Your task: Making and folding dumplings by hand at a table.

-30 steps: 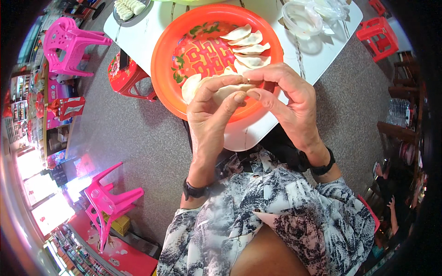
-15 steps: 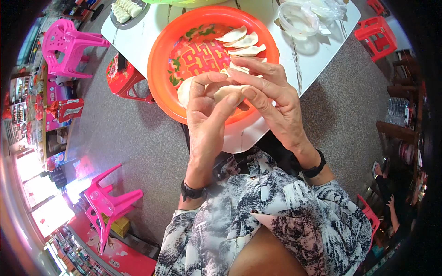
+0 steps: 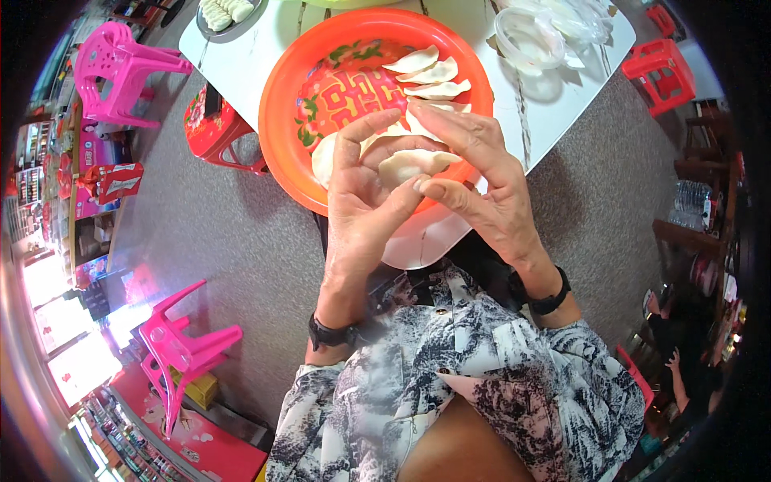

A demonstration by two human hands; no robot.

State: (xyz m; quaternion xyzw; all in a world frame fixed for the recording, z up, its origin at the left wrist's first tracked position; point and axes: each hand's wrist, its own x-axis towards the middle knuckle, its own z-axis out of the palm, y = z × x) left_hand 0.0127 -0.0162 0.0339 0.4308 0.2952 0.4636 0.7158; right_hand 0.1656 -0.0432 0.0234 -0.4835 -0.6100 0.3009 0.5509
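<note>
A pale folded dumpling (image 3: 409,165) is pinched between both hands above the near side of a round orange tray (image 3: 281,104). My left hand (image 3: 361,201) grips its left end with thumb and fingers. My right hand (image 3: 482,181) holds its right end, thumb underneath. Several finished dumplings (image 3: 430,76) lie in a row on the far right of the tray. A flat round wrapper (image 3: 324,158) lies on the tray, partly hidden behind my left hand.
The tray rests on a white table (image 3: 265,44). A grey plate of dumplings (image 3: 225,12) sits at the far left corner, clear plastic containers (image 3: 534,36) at the far right. Pink stools (image 3: 120,68) (image 3: 181,349) and red stools (image 3: 213,128) (image 3: 662,68) stand on the grey floor.
Both hands have stayed together on the dumpling while working along its edge. The view has shifted slightly, so the tray sits a little further left.
</note>
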